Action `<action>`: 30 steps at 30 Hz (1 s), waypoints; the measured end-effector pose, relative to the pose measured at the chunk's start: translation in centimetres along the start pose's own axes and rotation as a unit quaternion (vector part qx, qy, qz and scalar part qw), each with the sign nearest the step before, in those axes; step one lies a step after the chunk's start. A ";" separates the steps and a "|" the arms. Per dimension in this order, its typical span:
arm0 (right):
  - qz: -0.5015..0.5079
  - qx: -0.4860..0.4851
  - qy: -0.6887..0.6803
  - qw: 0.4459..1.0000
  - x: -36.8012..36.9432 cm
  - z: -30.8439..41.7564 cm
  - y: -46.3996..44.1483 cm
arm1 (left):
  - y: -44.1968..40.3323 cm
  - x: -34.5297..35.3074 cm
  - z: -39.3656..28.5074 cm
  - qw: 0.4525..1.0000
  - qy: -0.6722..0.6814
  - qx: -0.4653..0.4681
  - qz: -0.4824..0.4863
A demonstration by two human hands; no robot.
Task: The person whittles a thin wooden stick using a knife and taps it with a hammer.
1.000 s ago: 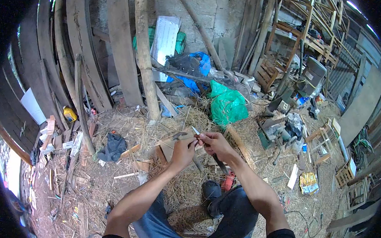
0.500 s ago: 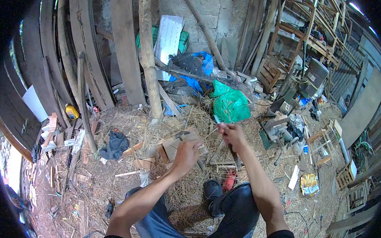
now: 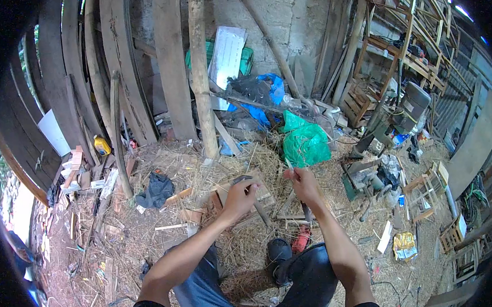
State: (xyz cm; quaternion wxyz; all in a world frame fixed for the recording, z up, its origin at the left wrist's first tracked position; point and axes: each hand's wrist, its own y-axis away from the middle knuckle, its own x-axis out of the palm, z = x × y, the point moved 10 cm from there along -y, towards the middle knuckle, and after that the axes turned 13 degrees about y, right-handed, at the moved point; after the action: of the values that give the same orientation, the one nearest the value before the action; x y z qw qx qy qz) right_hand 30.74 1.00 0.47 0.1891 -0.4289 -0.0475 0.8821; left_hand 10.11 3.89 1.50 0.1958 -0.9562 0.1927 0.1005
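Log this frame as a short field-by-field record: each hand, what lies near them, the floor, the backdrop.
Right hand: grip closed on a slim tool, pale tip past the fingers; type unclear
Left hand: fingers curled, apart from the right hand; contents cannot be told
Near hands: hammer, green bag, red object
Floor: strewn with straw
Backdrop: upright wooden pole, block wall

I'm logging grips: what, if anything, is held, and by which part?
Right hand: apparently a knife, gripped between its pale tip and dark lower end. Left hand: can't tell.
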 end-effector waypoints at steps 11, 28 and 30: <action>0.082 -0.010 -0.221 0.972 1.4 2.4 0.3 | -0.3 -0.1 0.8 0.999 0.038 -0.010 0.003; 0.287 0.203 -0.502 0.790 4.8 0.4 2.7 | 1.7 6.1 2.2 0.925 0.274 -0.244 0.098; 0.295 0.206 -0.501 0.787 4.1 -0.1 3.1 | 1.9 7.2 2.4 0.913 0.289 -0.263 0.119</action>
State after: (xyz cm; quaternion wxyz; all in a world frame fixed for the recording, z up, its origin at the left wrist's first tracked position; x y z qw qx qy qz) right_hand 27.62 -0.33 -3.40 -0.0467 0.1293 0.1762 0.9747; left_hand 15.59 0.92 -3.25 -0.1403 -0.9305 0.3198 -0.1101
